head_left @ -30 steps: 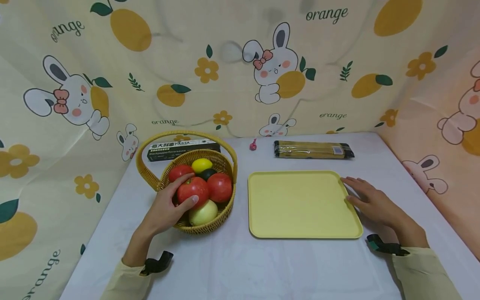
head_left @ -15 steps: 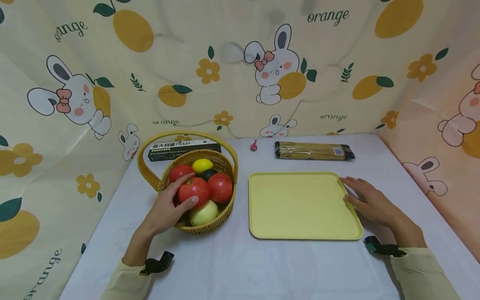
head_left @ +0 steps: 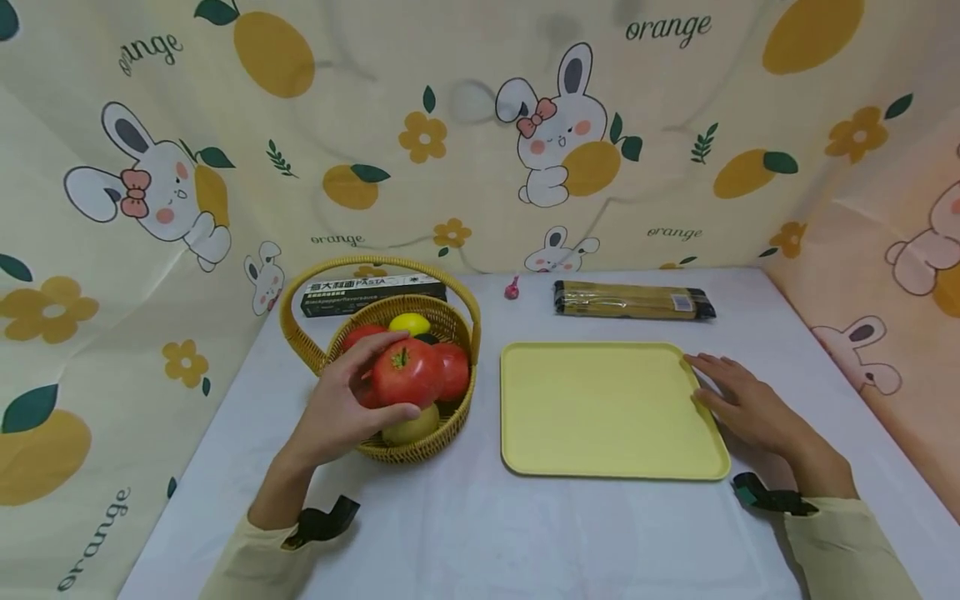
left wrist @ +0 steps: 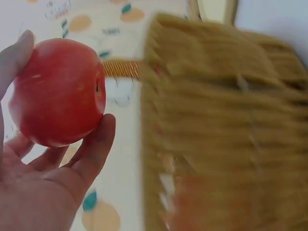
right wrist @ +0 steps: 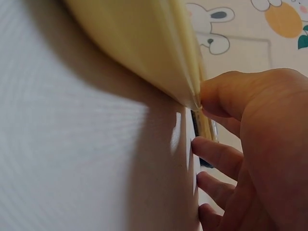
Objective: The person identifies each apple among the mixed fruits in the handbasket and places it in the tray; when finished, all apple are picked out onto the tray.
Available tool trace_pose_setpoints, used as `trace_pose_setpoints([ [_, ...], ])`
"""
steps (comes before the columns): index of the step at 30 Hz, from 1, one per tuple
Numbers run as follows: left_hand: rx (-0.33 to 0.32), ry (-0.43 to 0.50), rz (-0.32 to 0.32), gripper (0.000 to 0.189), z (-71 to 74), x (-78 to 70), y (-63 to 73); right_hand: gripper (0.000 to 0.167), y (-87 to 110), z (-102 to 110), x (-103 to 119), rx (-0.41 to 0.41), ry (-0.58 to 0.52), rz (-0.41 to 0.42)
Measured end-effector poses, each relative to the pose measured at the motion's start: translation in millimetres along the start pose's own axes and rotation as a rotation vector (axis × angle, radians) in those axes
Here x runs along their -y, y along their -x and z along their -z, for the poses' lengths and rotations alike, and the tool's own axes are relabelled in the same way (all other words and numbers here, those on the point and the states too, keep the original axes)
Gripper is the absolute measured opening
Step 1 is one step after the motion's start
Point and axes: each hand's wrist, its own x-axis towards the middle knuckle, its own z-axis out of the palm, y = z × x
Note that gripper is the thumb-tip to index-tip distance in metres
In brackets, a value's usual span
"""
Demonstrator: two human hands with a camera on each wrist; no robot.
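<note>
My left hand (head_left: 352,400) grips a red tomato (head_left: 406,372) and holds it just above the woven basket (head_left: 420,446); in the left wrist view the tomato (left wrist: 57,91) sits between thumb and fingers beside the blurred basket wall (left wrist: 226,134). More red fruit (head_left: 454,369), a lemon (head_left: 409,323) and a pale yellow-green fruit (head_left: 411,427) lie in the basket. My right hand (head_left: 738,400) rests flat on the table, its fingers touching the right edge of the yellow tray (head_left: 600,408); the right wrist view shows the thumb against the tray rim (right wrist: 159,53).
A dark pasta box (head_left: 371,294) lies behind the basket, a pack of spaghetti (head_left: 633,300) behind the tray, and a small pink object (head_left: 512,289) between them. Patterned cloth walls (head_left: 480,133) close in the white table (head_left: 480,533) on three sides.
My left hand has lifted the red tomato up out of the basket and slightly to the right. The right hand has stayed at the tray's edge.
</note>
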Motion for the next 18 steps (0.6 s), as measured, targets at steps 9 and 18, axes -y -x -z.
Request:
trace_pose_setpoints([
  [9,0.168,0.006,-0.123,0.085,-48.8,-36.5,-35.9,0.07,-0.3,1.0,-3.0,0.0,-0.003,-0.01],
  [18,0.269,0.09,-0.194,0.081,-115.9,-49.9,-76.6,0.072,-1.6,-1.5,-3.0,-0.005,-0.009,-0.01],
])
